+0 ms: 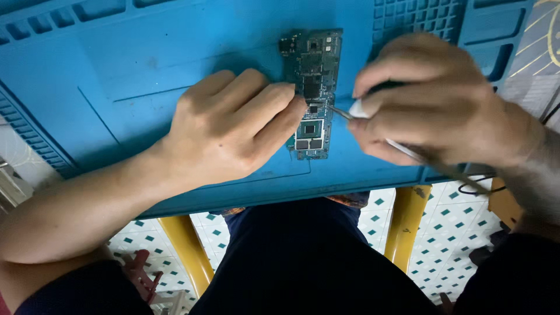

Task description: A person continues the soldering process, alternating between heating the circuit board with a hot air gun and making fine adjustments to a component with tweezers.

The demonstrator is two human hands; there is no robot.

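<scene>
left hand (233, 125) steadies flat green circuit board (312, 93).

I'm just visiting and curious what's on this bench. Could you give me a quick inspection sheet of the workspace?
Surface: blue work mat with moulded compartments along its far edge, on a table with yellow legs.
Job's things: green circuit board lying flat on the mat; thin metal tweezers, tips at the board.
Clutter: nothing seen on the mat.
Grips: left hand presses fingertips on the board's edge; right hand is closed on the tweezers and a small white piece.
Cables: a dark wire below the right wrist.
Surroundings: tiled floor, white with green diamonds; the person's dark trousers.
</scene>
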